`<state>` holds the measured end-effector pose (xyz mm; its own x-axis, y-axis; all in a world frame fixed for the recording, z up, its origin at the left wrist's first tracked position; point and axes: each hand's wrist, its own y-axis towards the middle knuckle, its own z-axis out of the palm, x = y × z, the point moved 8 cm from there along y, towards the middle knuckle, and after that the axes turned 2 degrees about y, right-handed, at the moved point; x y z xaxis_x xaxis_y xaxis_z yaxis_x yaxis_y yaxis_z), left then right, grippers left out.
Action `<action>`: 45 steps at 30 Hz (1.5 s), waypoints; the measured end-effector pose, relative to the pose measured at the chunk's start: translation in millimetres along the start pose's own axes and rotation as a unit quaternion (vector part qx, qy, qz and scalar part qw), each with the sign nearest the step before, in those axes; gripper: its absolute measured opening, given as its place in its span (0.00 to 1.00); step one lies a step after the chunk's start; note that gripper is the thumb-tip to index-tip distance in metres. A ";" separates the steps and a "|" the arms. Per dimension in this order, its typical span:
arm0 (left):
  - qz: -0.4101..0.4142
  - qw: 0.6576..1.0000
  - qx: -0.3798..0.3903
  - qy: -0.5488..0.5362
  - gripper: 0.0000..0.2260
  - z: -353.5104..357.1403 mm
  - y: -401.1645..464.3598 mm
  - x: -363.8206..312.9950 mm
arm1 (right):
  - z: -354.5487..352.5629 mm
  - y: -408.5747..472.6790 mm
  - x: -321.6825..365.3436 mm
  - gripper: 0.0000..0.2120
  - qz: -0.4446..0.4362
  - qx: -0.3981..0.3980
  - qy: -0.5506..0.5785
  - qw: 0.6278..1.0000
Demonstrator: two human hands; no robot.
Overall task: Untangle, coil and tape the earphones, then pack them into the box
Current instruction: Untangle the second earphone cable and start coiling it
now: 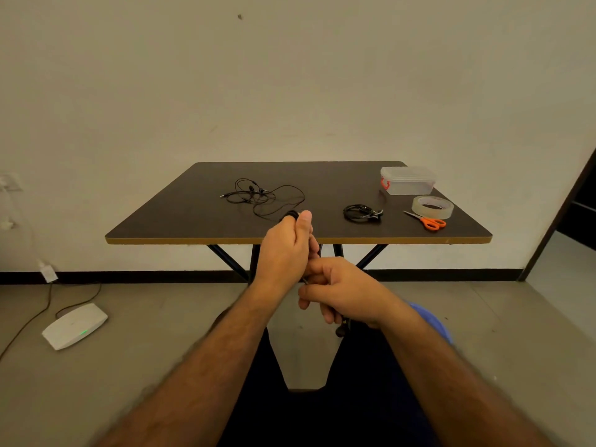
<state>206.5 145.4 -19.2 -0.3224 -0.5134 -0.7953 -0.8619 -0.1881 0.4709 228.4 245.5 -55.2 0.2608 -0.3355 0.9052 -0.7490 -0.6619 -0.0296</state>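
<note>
My left hand (285,250) grips a coil of black earphone cable (290,215), raised just in front of the table's near edge. My right hand (338,290) sits lower and pinches the loose end of the same cable; an earbud (341,330) dangles below it. A tangled pair of black earphones (263,196) lies on the dark table (193,221) at centre left. A coiled, bound pair (361,213) lies at centre right. The clear box (408,180) with an orange latch stands closed at the back right. A roll of clear tape (432,207) and orange-handled scissors (427,221) lie in front of it.
A white router (74,324) with a green light and its cables lie on the floor at left. A wall runs behind the table and a dark doorway (577,208) opens at right. My legs and a blue seat edge (433,321) are below.
</note>
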 end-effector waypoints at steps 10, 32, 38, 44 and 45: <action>-0.072 0.979 0.183 0.054 0.23 25.1 -8.8 15.0 | -29.8 0.2 13.7 0.07 -0.040 -0.045 -0.190 0.980; -0.254 0.813 0.417 -0.316 0.20 49.7 -44.6 16.1 | -70.8 -10.0 25.4 0.07 -0.159 -0.169 -0.100 0.968; -0.263 0.779 0.417 -0.388 0.21 48.7 -45.8 11.7 | -72.5 -8.9 18.5 0.10 -0.156 -0.155 -0.036 0.975; -0.253 0.758 0.413 -0.437 0.22 49.6 -44.2 8.6 | -59.1 -7.1 11.8 0.12 -0.140 -0.103 0.041 0.984; -0.251 0.754 0.411 -0.447 0.22 49.5 -44.1 8.5 | -57.9 -7.2 12.2 0.12 -0.142 -0.103 0.049 0.983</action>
<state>222.4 190.8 -65.6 0.3066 0.2879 -0.9072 -0.7965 0.5995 -0.0789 201.7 285.0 -19.4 0.4256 -0.0839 0.9010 -0.7639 -0.5670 0.3081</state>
